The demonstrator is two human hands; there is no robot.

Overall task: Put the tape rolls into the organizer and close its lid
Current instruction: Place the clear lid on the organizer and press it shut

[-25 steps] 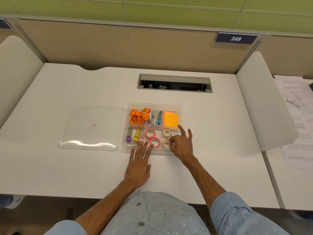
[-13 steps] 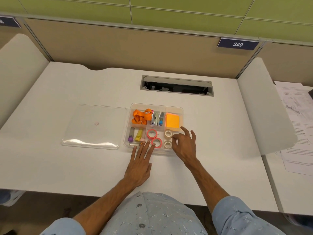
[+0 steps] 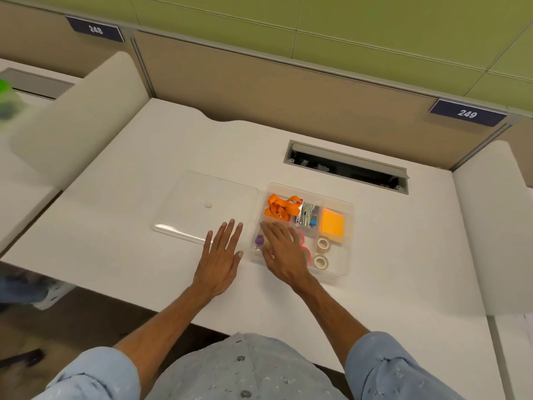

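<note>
The clear organizer (image 3: 347,241) sits lidless on the white desk. Two beige tape rolls (image 3: 323,244) lie in its front right compartment. Two pink tape rolls (image 3: 306,253) lie beside them, mostly hidden under my right hand (image 3: 284,254). That hand is spread flat over the organizer's front left part and holds nothing. My left hand (image 3: 220,258) lies open and flat on the desk, its fingertips on the near right corner of the clear lid (image 3: 202,209), which rests flat just left of the organizer.
The organizer also holds an orange lanyard (image 3: 281,209), a stapler (image 3: 308,216), orange sticky notes (image 3: 332,226) and a purple-capped item (image 3: 259,240). An open cable slot (image 3: 346,167) lies behind it. Beige dividers stand at both sides of the desk.
Both hands have moved left: the right from the organizer's right side over its front left, the left from the front edge to the lid's corner. The view has swung left.
</note>
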